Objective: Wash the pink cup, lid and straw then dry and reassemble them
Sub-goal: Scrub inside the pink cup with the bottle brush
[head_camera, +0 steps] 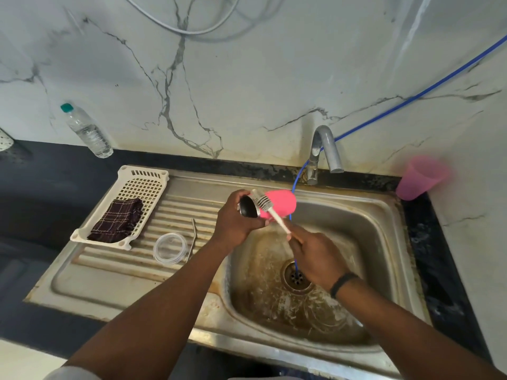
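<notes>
Pink cup sits at centre frame, lying on its side over the near-left rim of the sink, with our left hand wrapped round its dark open end and our right hand pinching the handle of the bottle brush, whose bristles lie against the cup's mouth. We judge the main risk to be a wet cup slipping from the left fingers as the brush twists, dropping into the stained basin; a hard stroke could also flick water over the worktop. The tap stands just beyond the cup, so lifting upward and right is tight, and the blue hose trails down behind the cup to the drain. Open room lies left, over the ribbed drainboard, though the white tray, clear lid and metal straw occupy its middle; a careless elbow could knock those.
</notes>
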